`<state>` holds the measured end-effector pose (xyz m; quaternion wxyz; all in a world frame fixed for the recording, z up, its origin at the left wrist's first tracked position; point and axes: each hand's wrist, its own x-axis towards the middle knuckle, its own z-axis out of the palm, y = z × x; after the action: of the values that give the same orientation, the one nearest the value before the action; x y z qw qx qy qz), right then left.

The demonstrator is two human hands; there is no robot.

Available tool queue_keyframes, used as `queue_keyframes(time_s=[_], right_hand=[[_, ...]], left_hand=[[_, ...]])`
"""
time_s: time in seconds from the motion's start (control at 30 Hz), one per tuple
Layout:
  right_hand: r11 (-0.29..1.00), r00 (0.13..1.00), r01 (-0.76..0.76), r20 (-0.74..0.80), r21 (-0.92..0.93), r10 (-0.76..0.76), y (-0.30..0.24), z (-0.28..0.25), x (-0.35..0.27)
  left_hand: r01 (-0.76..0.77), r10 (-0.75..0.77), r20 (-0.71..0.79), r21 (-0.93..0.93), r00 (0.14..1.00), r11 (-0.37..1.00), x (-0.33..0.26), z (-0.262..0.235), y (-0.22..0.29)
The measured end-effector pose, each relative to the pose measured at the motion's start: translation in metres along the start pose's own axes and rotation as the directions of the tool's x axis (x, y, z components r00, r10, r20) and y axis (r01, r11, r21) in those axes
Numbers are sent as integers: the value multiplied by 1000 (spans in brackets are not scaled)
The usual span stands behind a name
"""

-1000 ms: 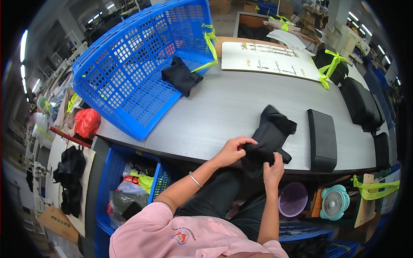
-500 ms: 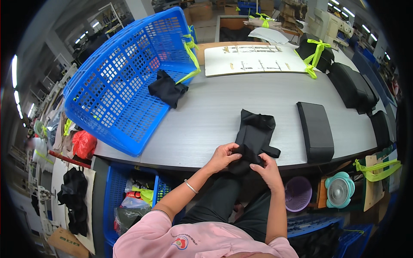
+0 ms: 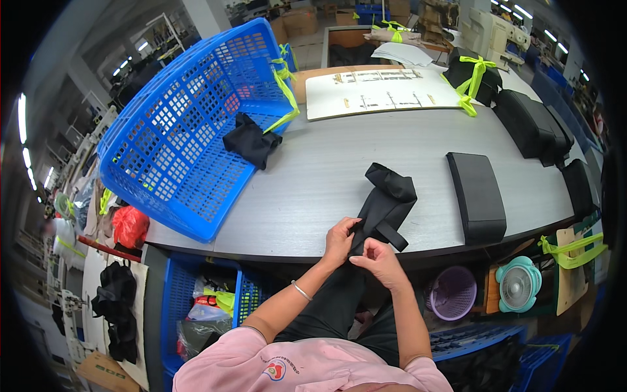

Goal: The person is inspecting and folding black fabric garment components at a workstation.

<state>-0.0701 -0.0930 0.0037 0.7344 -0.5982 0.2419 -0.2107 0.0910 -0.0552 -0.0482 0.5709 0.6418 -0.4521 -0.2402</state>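
Note:
A black sewn fabric piece [image 3: 386, 208] lies over the table's front edge, its far end folded up and a short strap sticking out near my right hand. My left hand [image 3: 341, 240] is closed on its near left edge. Thumb and fingers of my right hand [image 3: 379, 261] are pinched together at the near end, close to the left; whatever is between them is too small to make out. To the right rests a flat, black padded block [image 3: 477, 197], apart from both hands.
A large blue plastic basket [image 3: 189, 137] lies tipped at the left, a black cloth [image 3: 253, 142] at its mouth. A white board [image 3: 385, 91] is at the back. More black padded pieces [image 3: 532, 127] line the right side. Below stand a purple bin [image 3: 452, 294] and small fan [image 3: 519, 287].
The fabric piece has turned, and its far end is now folded over. My right hand has moved left, toward my left hand, and its fingers have come together.

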Motion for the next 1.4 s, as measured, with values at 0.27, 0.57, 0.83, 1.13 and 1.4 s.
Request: queue_keyframes(time_s=[0.27,0.57,0.83,1.13,1.4], right_hand=[[745,462,8,-658,-668,-595,14,-23,-1],[865,753,-44,-586,-500,-300,6,-11,-1],[849,831,-14,-478,-528,-284,-13,-45,2],[51,447,-585,-374,-810,-812,-29,-176,-33],[36,590,-619,-494,-785,-638,-34,-230,-29]], left_hand=[[3,-8,-330,-14,944,1000,-7,-9,15],[-84,76,-121,-65,990,994,-18,-8,20],[135,-161,-214,-131,964,982,4,-37,-11],[-398,405,139,-77,904,914,-27,-51,177],[-930,985,104,-329,138,165,-58,-47,338]])
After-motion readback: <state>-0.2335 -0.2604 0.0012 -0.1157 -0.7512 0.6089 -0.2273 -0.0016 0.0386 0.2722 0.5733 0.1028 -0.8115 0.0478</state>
